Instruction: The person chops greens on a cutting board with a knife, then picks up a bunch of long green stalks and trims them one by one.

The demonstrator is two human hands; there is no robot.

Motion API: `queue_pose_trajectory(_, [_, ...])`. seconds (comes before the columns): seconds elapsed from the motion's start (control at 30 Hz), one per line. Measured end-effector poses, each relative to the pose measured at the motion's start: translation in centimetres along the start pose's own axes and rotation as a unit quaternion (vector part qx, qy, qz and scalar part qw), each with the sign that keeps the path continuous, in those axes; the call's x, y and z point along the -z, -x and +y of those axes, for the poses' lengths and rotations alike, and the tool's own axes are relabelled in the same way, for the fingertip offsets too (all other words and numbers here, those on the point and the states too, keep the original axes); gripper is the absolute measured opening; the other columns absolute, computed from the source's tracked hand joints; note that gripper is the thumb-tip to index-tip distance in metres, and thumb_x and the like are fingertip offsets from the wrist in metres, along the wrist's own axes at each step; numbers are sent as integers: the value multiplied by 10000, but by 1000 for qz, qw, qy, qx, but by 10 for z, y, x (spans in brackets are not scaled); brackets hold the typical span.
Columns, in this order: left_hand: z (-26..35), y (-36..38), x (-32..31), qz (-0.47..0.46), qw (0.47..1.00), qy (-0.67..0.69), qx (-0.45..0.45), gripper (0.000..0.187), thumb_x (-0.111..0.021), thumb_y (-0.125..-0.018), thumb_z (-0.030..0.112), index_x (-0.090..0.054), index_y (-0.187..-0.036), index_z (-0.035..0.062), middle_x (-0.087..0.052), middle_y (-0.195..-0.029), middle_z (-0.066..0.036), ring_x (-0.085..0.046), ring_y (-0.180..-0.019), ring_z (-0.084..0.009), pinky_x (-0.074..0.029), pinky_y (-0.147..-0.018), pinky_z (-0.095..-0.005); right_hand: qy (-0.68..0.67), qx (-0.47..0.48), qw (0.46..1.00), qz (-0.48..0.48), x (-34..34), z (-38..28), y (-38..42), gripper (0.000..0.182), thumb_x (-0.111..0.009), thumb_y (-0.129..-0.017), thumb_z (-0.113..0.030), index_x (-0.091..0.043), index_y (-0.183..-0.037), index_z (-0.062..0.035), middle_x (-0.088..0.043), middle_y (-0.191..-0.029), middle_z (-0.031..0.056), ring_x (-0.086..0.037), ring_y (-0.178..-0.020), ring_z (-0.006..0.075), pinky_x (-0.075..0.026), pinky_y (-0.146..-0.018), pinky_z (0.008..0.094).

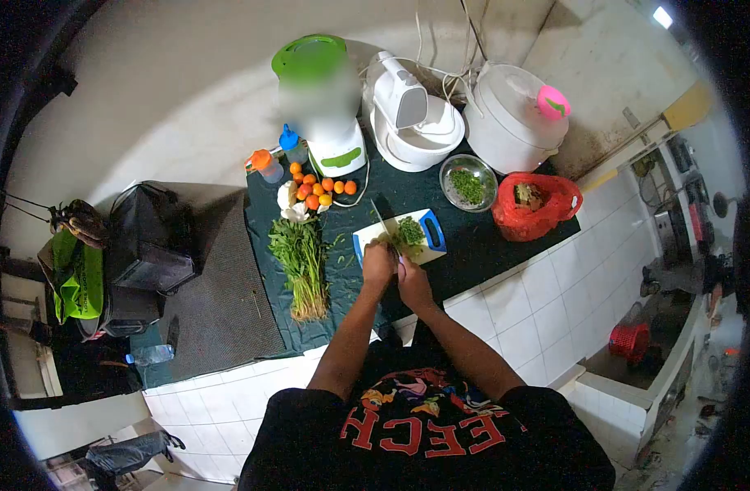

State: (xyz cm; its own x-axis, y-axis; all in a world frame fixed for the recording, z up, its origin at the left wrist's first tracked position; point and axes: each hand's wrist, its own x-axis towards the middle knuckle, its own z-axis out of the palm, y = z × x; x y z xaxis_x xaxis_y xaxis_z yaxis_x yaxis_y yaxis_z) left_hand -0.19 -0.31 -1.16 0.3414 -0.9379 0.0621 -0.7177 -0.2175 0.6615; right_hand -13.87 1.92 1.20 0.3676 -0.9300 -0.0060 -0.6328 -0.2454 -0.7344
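Note:
A blue-rimmed white cutting board [428, 255] lies at the dark counter's front edge. Chopped greens [409, 231] are heaped on its right half. My right hand [414, 283] is closed round the handle of a knife [379, 213], whose blade points away over the board. Beside it, my left hand [379, 262] is closed at the board's lower left, close to the blade; whatever its fingers hold is hidden. Left of the board rests a bunch of leafy greens [300, 258] with roots towards me. A steel bowl [447, 196] of chopped greens stands beyond the board's right side.
Behind the bunch are orange tomatoes [313, 201] and garlic [287, 196]. Two squeeze bottles [269, 168], a green-and-white blender [337, 151], a stand mixer [412, 131] and a large white lidded container [510, 110] line the wall. A red plastic bag [526, 225] sits at right.

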Motion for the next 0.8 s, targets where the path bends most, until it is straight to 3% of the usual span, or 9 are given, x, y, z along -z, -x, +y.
queue_pose_trajectory(0.17, [4,1,2,8,1000,10,11,165,-636,-851,119,-727,-883,-16,-680,-925,-243,-668,-866,-420,-565,-814,-482,6,26,999,41,-1,8,23,369,-469,-1043,-221,-554,-1289,41,-656,-1074,316,-629,-1009,491,-496,-875,549])
queue_pose_trajectory(0.27, [13,-1,14,-20,996,-8,86,162,-633,-853,111,-728,-902,-11,-686,-936,-243,-671,-882,-420,-565,-820,-481,2,34,999,32,-5,12,26,373,-468,-1043,-216,-555,-1289,51,-655,-1093,320,-632,-1023,486,-500,-889,541])
queue_pose_trajectory(0.5, [5,-4,6,-34,998,-10,50,174,-658,-842,115,-716,-916,-31,-692,-944,-270,-687,-887,-423,-564,-806,-495,-17,-8,1000,-7,6,-3,-3,352,-475,-1036,-184,-586,-1241,80,-661,-1096,313,-631,-1042,479,-504,-910,521])
queue_pose_trajectory(0.67, [0,-4,0,-16,998,4,67,185,-639,-869,140,-718,-917,-22,-691,-896,-281,-689,-836,-441,-560,-770,-513,2,23,1000,16,-1,15,20,354,-484,-1036,-191,-587,-1238,82,-666,-1102,304,-632,-1059,469,-508,-919,510])
queue_pose_trajectory(0.8, [2,-1,10,-17,1000,2,23,193,-635,-881,141,-711,-915,-33,-693,-912,-280,-690,-834,-444,-561,-768,-514,-19,41,998,41,-6,17,26,355,-485,-1039,-199,-589,-1237,77,-668,-1099,303,-635,-1064,466,-514,-914,508])
